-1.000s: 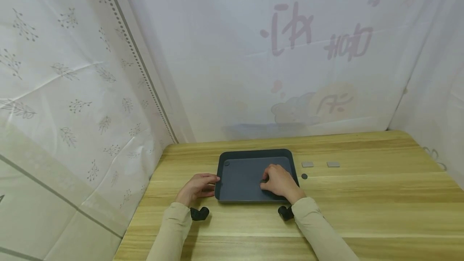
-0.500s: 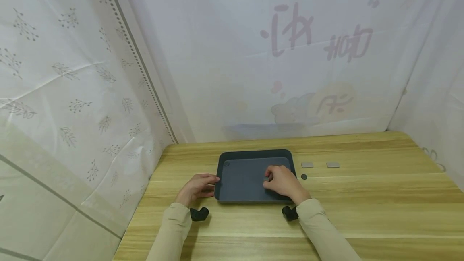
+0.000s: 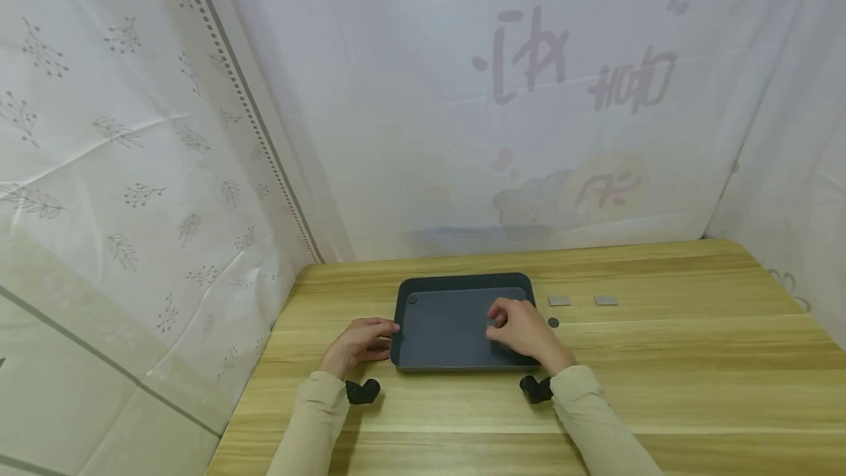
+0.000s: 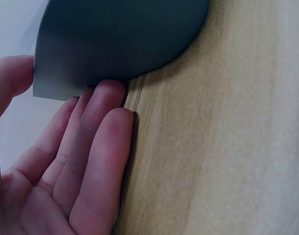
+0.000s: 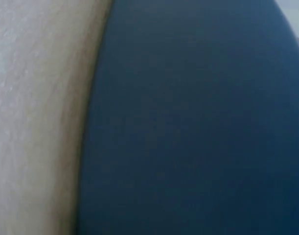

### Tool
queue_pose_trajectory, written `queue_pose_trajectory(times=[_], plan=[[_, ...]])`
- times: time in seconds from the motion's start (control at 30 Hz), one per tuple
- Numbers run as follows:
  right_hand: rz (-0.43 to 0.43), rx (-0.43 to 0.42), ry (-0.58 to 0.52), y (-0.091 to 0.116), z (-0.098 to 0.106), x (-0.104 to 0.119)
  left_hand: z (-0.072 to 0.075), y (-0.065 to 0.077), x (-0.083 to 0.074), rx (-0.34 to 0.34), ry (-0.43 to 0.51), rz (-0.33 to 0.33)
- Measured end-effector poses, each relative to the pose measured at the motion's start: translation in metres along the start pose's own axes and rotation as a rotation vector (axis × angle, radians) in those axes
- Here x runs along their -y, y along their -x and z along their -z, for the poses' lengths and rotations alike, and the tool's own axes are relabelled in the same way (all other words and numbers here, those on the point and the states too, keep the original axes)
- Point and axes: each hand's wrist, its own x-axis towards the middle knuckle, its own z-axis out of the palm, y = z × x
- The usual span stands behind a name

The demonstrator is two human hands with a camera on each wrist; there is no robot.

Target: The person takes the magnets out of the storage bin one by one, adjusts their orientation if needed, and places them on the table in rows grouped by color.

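Note:
A dark grey rectangular tray [image 3: 449, 329] lies on the wooden table. My left hand [image 3: 360, 344] holds its left side; in the left wrist view the thumb [image 4: 17, 76] lies at the rim and the fingers [image 4: 103, 161] against the outer wall. Over the right part of the tray, my right hand [image 3: 524, 329] has thumb and forefinger curled toward each other, pinching a small grey piece [image 3: 491, 322], mostly hidden by the fingers. Inside the tray's far left corner sits a small dark disc [image 3: 413, 300]. The right wrist view shows mostly the tray's dark surface [image 5: 188, 117].
To the right of the tray lie two flat grey rectangles [image 3: 559, 301] and a dark round disc [image 3: 554, 322]. Wooden table [image 3: 694, 358] extends to the right. Patterned white curtains [image 3: 410, 131] hang behind and at both sides.
My right hand has shifted to the right and slightly up from the tray floor, its pinch kept. My left hand stays at the tray's left side.

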Motion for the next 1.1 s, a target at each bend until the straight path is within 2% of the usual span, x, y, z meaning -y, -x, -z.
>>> queue_pose_trajectory(times=[0.17,0.47,0.67,0.7,1.1], plan=[[-0.001,0.003,-0.048,0.003,0.003,-0.002,0.000,0.000,0.000,-0.003,0.001,0.004],[0.018,-0.019,-0.213,0.005,0.009,-0.005,0.000,0.000,0.000,0.005,0.007,0.007],[0.034,-0.059,-0.310,0.007,0.013,-0.008,-0.001,0.001,0.000,0.003,0.010,0.003],[0.038,-0.065,-0.317,0.009,0.016,-0.004,-0.001,0.001,-0.001,0.004,0.012,0.003],[0.067,-0.093,-0.337,0.009,0.030,-0.015,0.000,0.000,0.000,0.020,0.018,-0.001]])
